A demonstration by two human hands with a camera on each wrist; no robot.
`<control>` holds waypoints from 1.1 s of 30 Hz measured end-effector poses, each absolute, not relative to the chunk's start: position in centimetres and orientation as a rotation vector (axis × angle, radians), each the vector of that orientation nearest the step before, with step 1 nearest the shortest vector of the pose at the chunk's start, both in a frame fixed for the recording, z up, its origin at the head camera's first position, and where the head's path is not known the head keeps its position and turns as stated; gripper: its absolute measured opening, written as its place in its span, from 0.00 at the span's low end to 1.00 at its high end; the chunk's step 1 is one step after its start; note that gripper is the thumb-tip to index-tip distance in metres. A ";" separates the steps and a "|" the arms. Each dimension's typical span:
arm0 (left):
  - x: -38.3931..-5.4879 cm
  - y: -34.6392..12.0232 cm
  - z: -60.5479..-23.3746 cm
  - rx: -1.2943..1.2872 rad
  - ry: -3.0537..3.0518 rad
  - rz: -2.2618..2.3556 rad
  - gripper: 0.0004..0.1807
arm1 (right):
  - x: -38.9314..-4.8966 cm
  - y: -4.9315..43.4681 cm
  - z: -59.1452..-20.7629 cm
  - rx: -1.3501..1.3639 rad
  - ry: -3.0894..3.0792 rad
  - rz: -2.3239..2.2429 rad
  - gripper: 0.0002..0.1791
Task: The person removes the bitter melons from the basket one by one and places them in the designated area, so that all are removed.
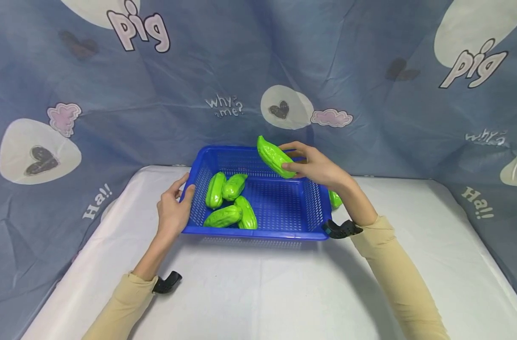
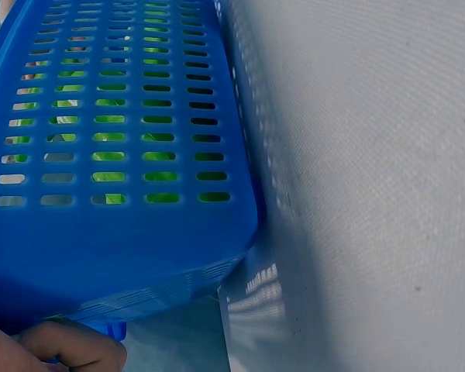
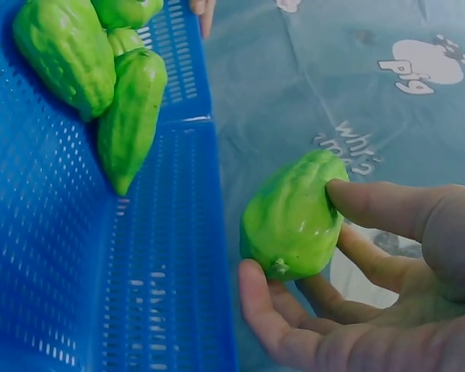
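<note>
A blue perforated plastic basket (image 1: 280,234) sits at the back of the table, with several bright green, ridged bitter melons (image 1: 222,216) lying in its left half. At its left end my left hand (image 1: 173,210) grips the rim, thumb on the near side; in the left wrist view only curled fingers (image 2: 74,345) show beneath the basket. Above the basket's back right part, my right hand (image 1: 314,163) holds one bitter melon (image 3: 294,221) between thumb and fingertips, its tapered end pointing up and left in the head view.
Another bitter melon (image 1: 335,199) lies just outside the basket's right end, partly hidden by the right forearm. A white cloth (image 1: 258,288) covers the table. Blue-grey printed fabric (image 1: 241,61) hangs close behind the basket and along both sides.
</note>
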State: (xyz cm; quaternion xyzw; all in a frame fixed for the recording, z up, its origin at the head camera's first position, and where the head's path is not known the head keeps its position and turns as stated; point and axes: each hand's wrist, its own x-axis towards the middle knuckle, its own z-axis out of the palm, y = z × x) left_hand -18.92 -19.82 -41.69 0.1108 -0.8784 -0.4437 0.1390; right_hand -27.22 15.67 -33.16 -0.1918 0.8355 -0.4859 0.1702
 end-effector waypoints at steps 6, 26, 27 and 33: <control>-18.9 -19.8 -41.7 0.318 -2.535 -1.291 0.27 | -26.9 16.8 -33.4 -0.506 2.385 -1.420 0.31; -18.9 -20.0 -41.7 0.320 -2.540 -1.277 0.27 | -25.7 21.9 -34.8 -0.306 2.314 -1.605 0.35; -18.9 -20.0 -41.7 0.319 -2.539 -1.278 0.27 | -25.6 22.2 -35.0 -0.306 2.304 -1.620 0.35; -18.9 -19.9 -41.6 0.309 -2.533 -1.297 0.27 | -25.2 24.2 -35.6 -0.302 2.262 -1.731 0.35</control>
